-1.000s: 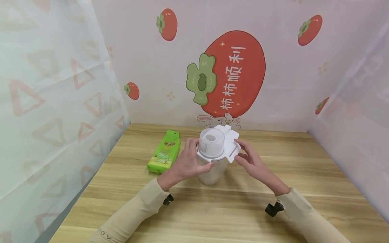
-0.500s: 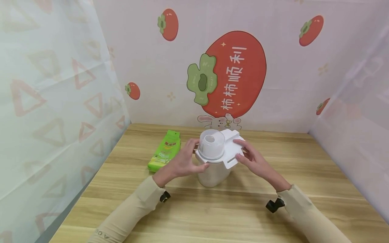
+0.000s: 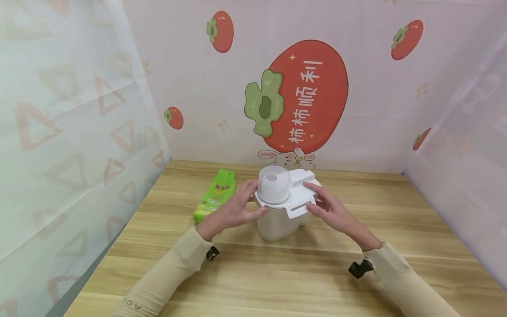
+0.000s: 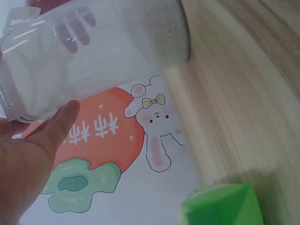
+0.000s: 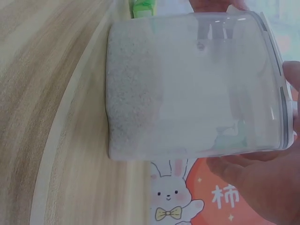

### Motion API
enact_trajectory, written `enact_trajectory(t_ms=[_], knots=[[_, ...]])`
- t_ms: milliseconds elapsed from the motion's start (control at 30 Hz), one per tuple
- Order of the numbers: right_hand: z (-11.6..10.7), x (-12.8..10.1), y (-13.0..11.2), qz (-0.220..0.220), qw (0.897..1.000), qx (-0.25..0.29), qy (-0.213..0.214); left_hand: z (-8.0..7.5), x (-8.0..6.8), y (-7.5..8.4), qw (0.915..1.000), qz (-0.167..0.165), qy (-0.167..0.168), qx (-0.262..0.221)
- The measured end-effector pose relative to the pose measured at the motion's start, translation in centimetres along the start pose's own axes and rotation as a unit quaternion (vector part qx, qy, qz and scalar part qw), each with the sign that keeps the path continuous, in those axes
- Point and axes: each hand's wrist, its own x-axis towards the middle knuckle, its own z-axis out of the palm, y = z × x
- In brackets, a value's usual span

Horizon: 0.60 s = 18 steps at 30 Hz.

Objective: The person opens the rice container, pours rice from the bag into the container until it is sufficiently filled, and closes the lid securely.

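A clear storage container [image 3: 276,225] stands upright on the table, with a layer of pale grains [image 5: 131,89] at its bottom. On top sits a white lid [image 3: 298,197] bearing a clear dome-shaped cap [image 3: 283,182] with a white spout inside. Around the lid's left edge, the left hand [image 3: 236,208] grips with its thumb in front and fingers behind. Opposite it, the right hand [image 3: 332,210] holds the lid's right side, thumb at the front. The right wrist view shows the lid against the container's rim; whether it is fully seated I cannot tell.
A green packet [image 3: 217,190] lies on the wooden table [image 3: 261,281], left of the container and partly behind the left forearm. A printed cloth [image 3: 214,88] rises at the table's far edge, with cloth walls at both sides.
The lid has turned, its slotted tab swinging from the right toward the front, and now lies along the container's top. Both hands moved with it; the left shifted slightly left.
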Motion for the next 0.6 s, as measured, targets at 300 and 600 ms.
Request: enact_trajectory(t_ms=[300, 600], knots=[[0.0, -0.2, -0.2, 0.025, 0.997, -0.066, 0.032, -0.6, 0.2, -1.0, 0.9994, 0.030, 0.015, -0.006], [0.6, -0.5, -0.8, 0.015, 0.991, -0.109, 0.072, -0.4, 0.2, -2.2, 0.9958, 0.062, 0.064, 0.021]])
